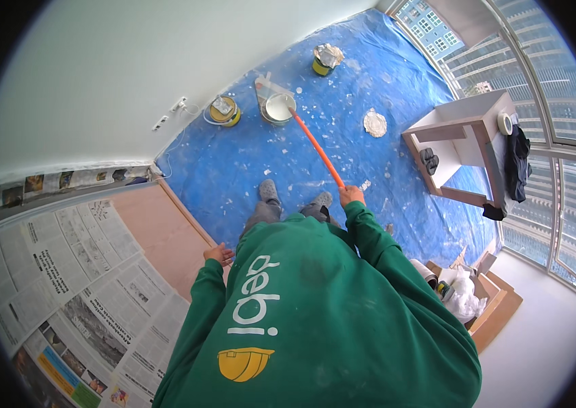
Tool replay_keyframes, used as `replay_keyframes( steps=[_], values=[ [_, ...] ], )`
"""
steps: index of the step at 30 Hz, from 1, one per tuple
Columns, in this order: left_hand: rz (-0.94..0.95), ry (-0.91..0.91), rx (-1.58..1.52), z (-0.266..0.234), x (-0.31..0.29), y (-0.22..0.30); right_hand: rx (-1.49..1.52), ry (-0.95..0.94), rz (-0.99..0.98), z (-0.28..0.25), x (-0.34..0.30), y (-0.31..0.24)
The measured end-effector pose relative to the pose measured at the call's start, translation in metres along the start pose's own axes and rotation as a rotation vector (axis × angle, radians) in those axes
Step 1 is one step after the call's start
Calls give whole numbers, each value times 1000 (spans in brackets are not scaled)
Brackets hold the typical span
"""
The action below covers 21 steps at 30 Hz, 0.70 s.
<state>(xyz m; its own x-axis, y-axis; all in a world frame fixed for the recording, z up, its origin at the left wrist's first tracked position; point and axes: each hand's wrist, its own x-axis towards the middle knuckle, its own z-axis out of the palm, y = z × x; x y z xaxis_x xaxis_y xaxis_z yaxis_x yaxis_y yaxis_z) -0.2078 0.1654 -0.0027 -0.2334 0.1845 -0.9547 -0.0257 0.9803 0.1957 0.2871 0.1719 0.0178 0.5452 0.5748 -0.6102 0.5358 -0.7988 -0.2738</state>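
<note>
Blue, paint-spotted plastic sheeting (233, 160) spread beside a pale wall (97, 81). The right grip (352, 196) was wrapped round a long, straight orange pole (318, 151), which slanted forward-left to a round white bucket (276, 122); the left grip (219, 254), farther from the pole, was empty, fingers spread.

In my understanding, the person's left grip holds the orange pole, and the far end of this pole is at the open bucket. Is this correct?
Not quite: the head view shows the right grip holding the orange pole, while the left grip is away from it. The pole's far end is indeed at the open bucket.
</note>
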Motion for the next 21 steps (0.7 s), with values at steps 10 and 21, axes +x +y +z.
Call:
replay_keyframes(
  steps=[10,21],
  values=[
    [16,-36,-120,-18,17,6,42,-19,71,-29,-35,8],
    [26,-50,-139,-24,23,29,-10,13,18,-18,-25,9]
  ],
)
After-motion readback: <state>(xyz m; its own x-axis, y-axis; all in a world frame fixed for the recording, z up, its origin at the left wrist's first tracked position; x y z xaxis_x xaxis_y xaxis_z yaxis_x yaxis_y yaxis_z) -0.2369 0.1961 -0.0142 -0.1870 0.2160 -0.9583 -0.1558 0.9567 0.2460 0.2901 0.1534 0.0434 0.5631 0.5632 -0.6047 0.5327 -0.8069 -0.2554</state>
